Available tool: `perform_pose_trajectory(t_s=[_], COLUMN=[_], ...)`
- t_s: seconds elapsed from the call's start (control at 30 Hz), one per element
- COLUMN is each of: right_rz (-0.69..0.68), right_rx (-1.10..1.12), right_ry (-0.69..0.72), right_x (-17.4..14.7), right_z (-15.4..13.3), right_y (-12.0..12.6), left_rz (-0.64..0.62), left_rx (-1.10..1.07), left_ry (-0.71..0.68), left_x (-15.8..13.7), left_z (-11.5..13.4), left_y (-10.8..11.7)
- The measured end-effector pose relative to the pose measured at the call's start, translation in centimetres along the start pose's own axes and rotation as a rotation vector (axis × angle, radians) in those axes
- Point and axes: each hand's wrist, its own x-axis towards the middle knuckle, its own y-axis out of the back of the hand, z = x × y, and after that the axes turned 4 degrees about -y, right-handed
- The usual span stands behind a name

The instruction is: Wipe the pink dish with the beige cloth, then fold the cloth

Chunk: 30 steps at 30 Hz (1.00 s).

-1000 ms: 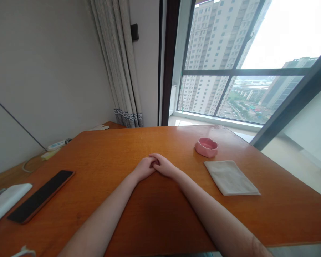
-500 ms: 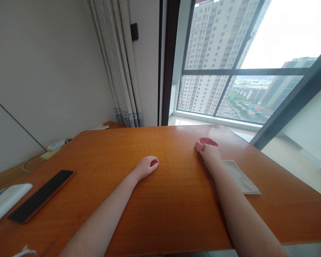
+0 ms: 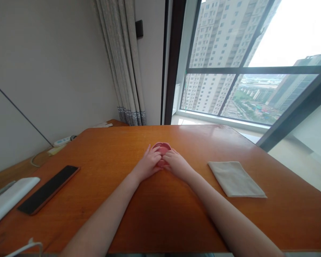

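Note:
A round pink ashtray (image 3: 162, 146) with a notched rim is at the middle of the wooden table, between my two hands. My left hand (image 3: 148, 163) grips its left side, fingers bent over the rim. On the opposite side my right hand (image 3: 176, 163) holds it, with fingertips reaching over the near edge. The two hands almost meet in front and cover much of the ashtray's near part. To the right of my right forearm lies a folded beige cloth (image 3: 237, 178), flat and untouched.
A long black slab-like object (image 3: 49, 189) lies on the left of the table (image 3: 123, 142), beside a white object (image 3: 12, 198). A white cable (image 3: 26, 246) shows at the near left edge. A power strip (image 3: 62, 141) is at the wall, and a window (image 3: 230, 71) stands beyond.
My right hand has brought the pink ashtray leftward from beside the cloth to the table's middle. My left hand, curled and holding nothing before, now grips it too. The view has shifted slightly.

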Motion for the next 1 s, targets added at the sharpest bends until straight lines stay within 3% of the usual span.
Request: perform_pose_trajectory(t_s=[0.1,0.2,0.33,0.53,0.73,1.0], right_rz=[0.137,0.247,0.127,0.041,0.003,-0.032], right_rx=[0.106,0.168,0.133,0.115,0.115,0.066], right_ry=[0.029,-0.056,-0.192,-0.255,-0.278,-0.330], right_x=[-0.3,-0.6,-0.8,-0.7,-0.8,-0.6], right_z=[-0.6,-0.2,0.7,1.1,1.4,1.5], right_y=[-0.5,-0.7,-1.3,-1.6,-1.4,-1.1], left_rz=[-0.012,0.055,0.092,-0.024,-0.029,-0.048], left_rx=[0.005,0.056,0.195,0.402,0.478,0.432], left_ry=[0.062,0.218,0.465,0.764,0.836,0.860], left_x=[0.0,-0.4,-3.1,-9.4,-11.9,-12.1], left_z=[-0.4,-1.8,-5.2,-10.5,-12.9,-13.1], left_y=[0.8,2.5,5.4,7.7,7.4,7.1])
